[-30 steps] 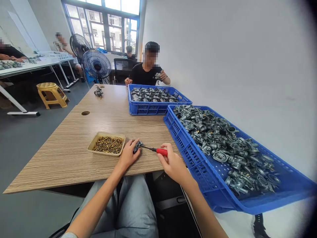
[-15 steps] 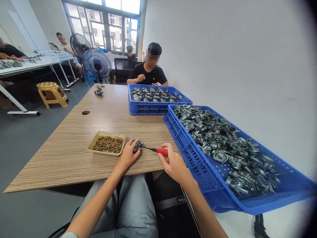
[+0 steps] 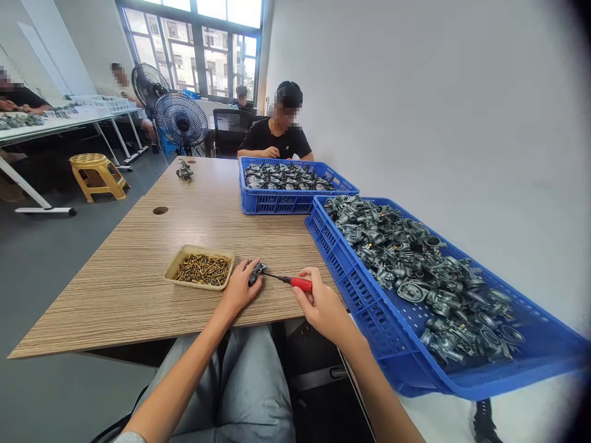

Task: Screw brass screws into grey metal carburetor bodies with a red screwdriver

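My left hand (image 3: 242,285) is closed around a small grey metal carburetor body (image 3: 258,271), pressing it against the wooden table (image 3: 138,264); my fingers hide much of it. In my right hand (image 3: 321,301) is a screwdriver (image 3: 301,283) with a red handle, gripped between thumb and fingers. Its dark shaft points left, and the tip meets the carburetor body's right side; the exact contact spot is too small to make out. Just left of my left hand stands a cream plastic tub (image 3: 173,277) full of small brass jets (image 3: 203,269).
A blue crate (image 3: 351,295) of loose carburetor bodies flanks the table on my right. Behind it sits another blue crate (image 3: 258,202) with carburetors in rows, a co-worker (image 3: 277,135) beyond. One carburetor (image 3: 184,171) lies at the far left, past a round table hole (image 3: 160,210).
Both my hands, the screwdriver and the carburetor body stay almost exactly in place. Across the table, the co-worker's raised hand has lowered toward the crate.
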`<state>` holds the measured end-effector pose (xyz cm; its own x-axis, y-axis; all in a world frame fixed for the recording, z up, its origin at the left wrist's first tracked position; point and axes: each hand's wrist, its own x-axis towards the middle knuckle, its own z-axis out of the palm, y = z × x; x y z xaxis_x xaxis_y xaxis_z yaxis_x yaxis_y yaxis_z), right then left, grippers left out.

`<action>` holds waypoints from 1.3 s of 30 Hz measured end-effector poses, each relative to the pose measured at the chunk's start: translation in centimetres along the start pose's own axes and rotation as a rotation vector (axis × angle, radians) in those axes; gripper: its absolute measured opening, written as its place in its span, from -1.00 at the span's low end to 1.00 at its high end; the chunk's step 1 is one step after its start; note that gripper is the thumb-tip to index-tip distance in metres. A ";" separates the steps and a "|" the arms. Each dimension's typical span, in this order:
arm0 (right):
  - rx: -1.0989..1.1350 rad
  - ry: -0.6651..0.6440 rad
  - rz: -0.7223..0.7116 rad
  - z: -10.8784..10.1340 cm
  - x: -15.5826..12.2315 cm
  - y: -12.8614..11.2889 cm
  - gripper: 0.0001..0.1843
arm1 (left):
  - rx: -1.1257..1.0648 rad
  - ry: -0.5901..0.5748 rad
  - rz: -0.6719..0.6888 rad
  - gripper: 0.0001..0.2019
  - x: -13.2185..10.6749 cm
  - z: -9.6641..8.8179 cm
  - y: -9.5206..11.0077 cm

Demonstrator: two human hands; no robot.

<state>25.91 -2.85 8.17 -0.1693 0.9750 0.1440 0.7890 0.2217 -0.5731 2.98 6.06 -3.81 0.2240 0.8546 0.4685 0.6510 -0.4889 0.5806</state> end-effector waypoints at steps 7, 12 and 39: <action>-0.151 0.055 0.063 0.5 0.2 0.1 -0.73 | 0.017 0.004 0.006 -0.50 0.0 0.1 -0.2; -0.055 0.034 0.049 0.1 0.2 0.0 -0.76 | 0.020 0.011 0.019 -0.50 0.0 0.2 -0.2; -0.105 0.014 0.109 -0.2 0.2 -0.1 -0.75 | 0.005 0.005 0.003 -0.50 0.0 0.0 0.1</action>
<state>25.96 -2.72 8.44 -0.0715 0.9927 0.0967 0.8598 0.1105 -0.4985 3.02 6.02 -3.77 0.2228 0.8520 0.4737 0.6541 -0.4909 0.5754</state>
